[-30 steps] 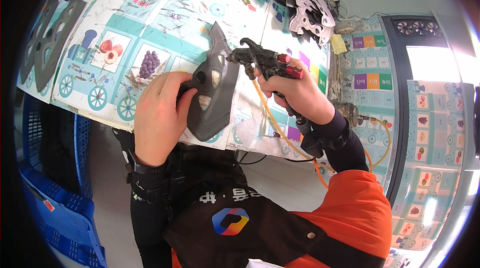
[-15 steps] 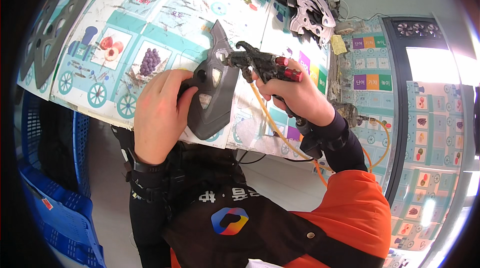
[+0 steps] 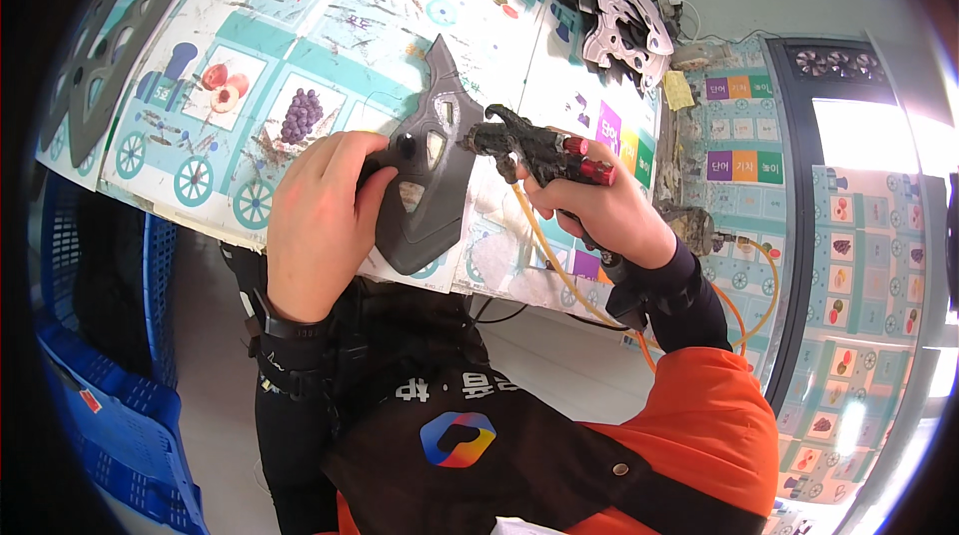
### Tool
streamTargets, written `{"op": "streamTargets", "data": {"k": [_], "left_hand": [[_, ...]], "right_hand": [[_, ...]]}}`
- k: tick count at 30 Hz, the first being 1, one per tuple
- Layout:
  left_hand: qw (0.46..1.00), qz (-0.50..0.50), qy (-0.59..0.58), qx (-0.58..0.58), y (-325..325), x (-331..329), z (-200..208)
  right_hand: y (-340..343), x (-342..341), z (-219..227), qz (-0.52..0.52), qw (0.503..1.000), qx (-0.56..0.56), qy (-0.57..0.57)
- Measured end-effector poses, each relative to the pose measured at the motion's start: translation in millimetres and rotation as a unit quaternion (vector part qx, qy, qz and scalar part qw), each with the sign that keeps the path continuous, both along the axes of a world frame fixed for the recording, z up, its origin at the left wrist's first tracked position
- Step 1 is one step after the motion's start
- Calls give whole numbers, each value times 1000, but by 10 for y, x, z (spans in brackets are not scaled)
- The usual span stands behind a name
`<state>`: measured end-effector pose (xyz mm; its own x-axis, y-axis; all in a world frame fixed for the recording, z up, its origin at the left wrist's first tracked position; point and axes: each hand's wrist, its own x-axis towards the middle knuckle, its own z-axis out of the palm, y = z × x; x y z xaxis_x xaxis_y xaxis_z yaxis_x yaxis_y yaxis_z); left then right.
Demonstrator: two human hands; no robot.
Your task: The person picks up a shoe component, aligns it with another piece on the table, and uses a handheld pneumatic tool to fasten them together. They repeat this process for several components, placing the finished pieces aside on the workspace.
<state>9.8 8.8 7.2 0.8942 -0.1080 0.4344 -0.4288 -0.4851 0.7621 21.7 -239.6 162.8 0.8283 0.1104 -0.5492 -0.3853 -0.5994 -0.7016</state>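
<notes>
In my left hand (image 3: 322, 215), thumb and fingers grip the left edge of a dark grey moulded panel (image 3: 425, 220). This panel has a pointed top, several cut-out windows and a round dark knob near my thumb. It is tilted at the front part of the covered table. Wrapped in my right hand (image 3: 611, 197) is a dark, paint-crusted spray gun (image 3: 544, 147) with red knobs at its back. The gun's nozzle points left, just beside the panel's right edge. A yellow hose (image 3: 549, 253) hangs below the gun.
The table (image 3: 350, 45) wears a picture-printed, paint-smudged covering. More grey panels (image 3: 120, 45) lie at the far left. Black and silvery parts (image 3: 624, 25) are piled at the back right. Blue plastic crates (image 3: 110, 415) stand low at the left. A hose loops near the right wall.
My right hand and the spray gun have shifted slightly right and down, so the nozzle sits lower along the panel's right edge. My left hand and the panel are almost still.
</notes>
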Motion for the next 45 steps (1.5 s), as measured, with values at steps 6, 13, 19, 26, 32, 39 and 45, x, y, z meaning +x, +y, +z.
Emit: {"op": "streamTargets", "data": {"k": [6, 13, 19, 26, 32, 39, 45], "left_hand": [[1000, 0, -2, -4, -7, 1, 0], [1000, 1, -1, -6, -1, -7, -2], [1000, 0, -9, -5, -9, 2, -9], [1000, 1, -10, -9, -2, -5, -12], [1000, 0, -4, -4, -6, -5, -5], [1000, -4, -11, -6, -1, 1, -7], [1000, -3, -9, -8, -2, -9, 3]], "right_hand": [[-13, 17, -24, 19, 1000, 4, -5], [72, 46, -32, 3, 1000, 19, 13], [119, 49, -46, -2, 999, 28, 15], [125, 18, -36, 19, 999, 35, 17], [107, -30, -27, 40, 998, 17, 44], [105, -137, -48, 69, 997, -28, 12], [46, -202, -48, 94, 995, -40, 9]]}}
